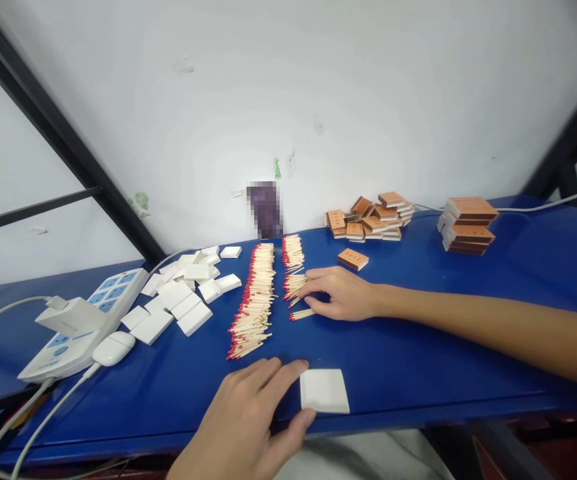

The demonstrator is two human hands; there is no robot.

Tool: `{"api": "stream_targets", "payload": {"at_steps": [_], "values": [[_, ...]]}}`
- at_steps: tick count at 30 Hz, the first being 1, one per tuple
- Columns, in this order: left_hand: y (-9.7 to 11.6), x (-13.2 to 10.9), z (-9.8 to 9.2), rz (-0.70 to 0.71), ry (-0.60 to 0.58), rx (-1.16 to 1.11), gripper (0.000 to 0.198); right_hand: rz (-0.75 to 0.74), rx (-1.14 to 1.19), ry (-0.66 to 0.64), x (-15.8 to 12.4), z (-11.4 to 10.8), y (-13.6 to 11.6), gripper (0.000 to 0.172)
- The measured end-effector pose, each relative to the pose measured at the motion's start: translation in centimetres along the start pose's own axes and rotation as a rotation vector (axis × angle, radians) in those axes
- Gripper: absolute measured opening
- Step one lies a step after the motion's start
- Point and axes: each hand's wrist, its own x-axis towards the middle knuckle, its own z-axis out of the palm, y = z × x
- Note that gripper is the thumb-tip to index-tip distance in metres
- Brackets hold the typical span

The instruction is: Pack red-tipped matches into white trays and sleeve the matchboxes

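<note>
My left hand (253, 413) is at the table's front edge, its index finger and thumb gripping the left end of a white matchbox tray (325, 391) from opposite sides. The tray lies flat, and its inside cannot be made out. Further back, my right hand (345, 293) reaches in from the right, thumb and fingers curled at a small group of red-tipped matches (295, 285). Those fingers partly hide the match ends. A few matches (301, 315) lie just in front, by the thumb. To the left runs a long row of matches (255, 300), heads pointing left.
White trays (183, 293) lie heaped at left, beside a power strip (85, 320) with plugs and cables. Orange matchbox sleeves (373, 217) are piled at the back, with one matchbox (353, 259) apart and a stack of matchboxes (468, 227) at right. A pixelated dark object (267, 210) leans on the wall.
</note>
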Motion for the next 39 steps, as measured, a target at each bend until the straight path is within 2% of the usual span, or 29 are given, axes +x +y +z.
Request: {"api": "stream_targets", "payload": {"at_steps": [7,16,22,31,39], "values": [[-0.09,-0.04,-0.06,0.002,-0.019,-0.014,0.04,-0.011,0.006,0.019,-0.03,0.08,-0.04,0.03],[-0.08,-0.11,0.06,0.0,-0.013,-0.018,0.042,0.047,-0.006,0.035,-0.03,0.19,-0.1,0.03],[-0.18,-0.07,0.02,0.008,0.003,0.001,0.04,-0.01,0.027,0.01,0.04,0.09,-0.09,0.03],[-0.16,-0.05,0.09,0.008,0.003,0.002,0.04,0.093,-0.039,0.055,-0.02,0.56,0.21,0.017],[-0.19,-0.08,0.18,0.008,0.002,0.002,0.04,0.089,-0.005,0.05,0.07,0.65,0.54,0.009]]}}
